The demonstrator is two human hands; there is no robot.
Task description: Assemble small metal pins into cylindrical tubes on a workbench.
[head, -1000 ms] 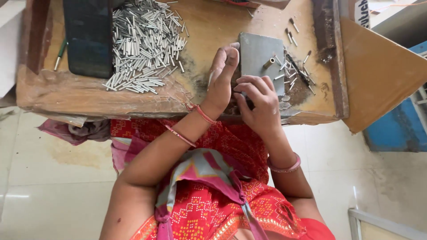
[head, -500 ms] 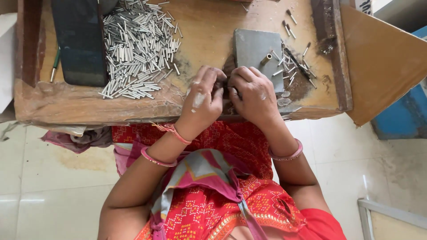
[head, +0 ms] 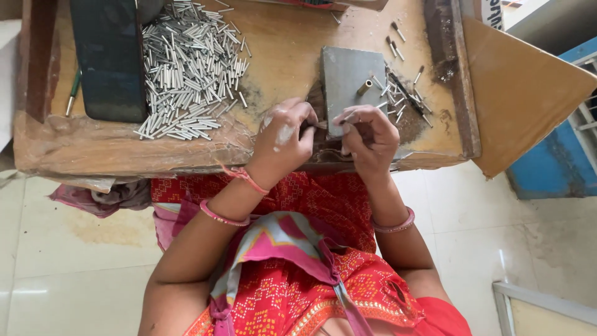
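Note:
My left hand and my right hand are together at the near edge of a worn wooden bench. Both pinch a thin metal pin between their fingertips, just in front of a grey metal block. A short brass tube stands on that block. White dust marks the back of my left hand. A big heap of silver metal tubes lies to the left of my hands.
A dark flat slab lies at the bench's left, with a green-tipped tool beside it. Loose pins are scattered right of the block. A brown board leans at the right. The floor below is tiled.
My left hand drew back from beside the grey block to the bench edge and met my right hand; both now pinch the small pin.

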